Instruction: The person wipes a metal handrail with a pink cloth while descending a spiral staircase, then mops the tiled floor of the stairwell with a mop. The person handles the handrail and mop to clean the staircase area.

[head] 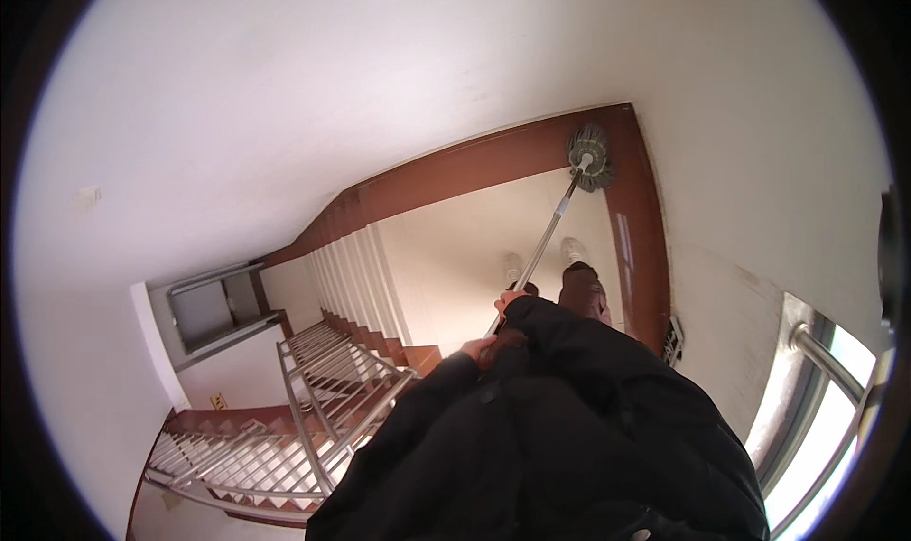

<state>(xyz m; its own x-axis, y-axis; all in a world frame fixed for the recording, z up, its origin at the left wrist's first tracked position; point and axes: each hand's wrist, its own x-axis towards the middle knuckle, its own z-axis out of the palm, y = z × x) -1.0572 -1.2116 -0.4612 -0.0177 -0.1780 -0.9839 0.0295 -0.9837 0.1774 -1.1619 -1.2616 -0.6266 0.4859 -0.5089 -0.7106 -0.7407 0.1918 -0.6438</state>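
A mop with a long metal handle (544,245) slants away from my body across the landing. My right hand (509,302) grips the handle further along, and my left hand (478,347) is closed around its near end. At the far end, the grey mop head (591,158) rests in the landing's corner. Its strands lie mostly on the reddish-brown floor border (498,146) and reach the edge of the cream floor tiles (462,235).
White walls (427,57) meet at the corner beyond the mop head. Stairs (356,277) drop away at the left beside a metal railing (341,427). A window (818,398) with a metal bar is at the right. My shoes (573,250) stand on the tiles.
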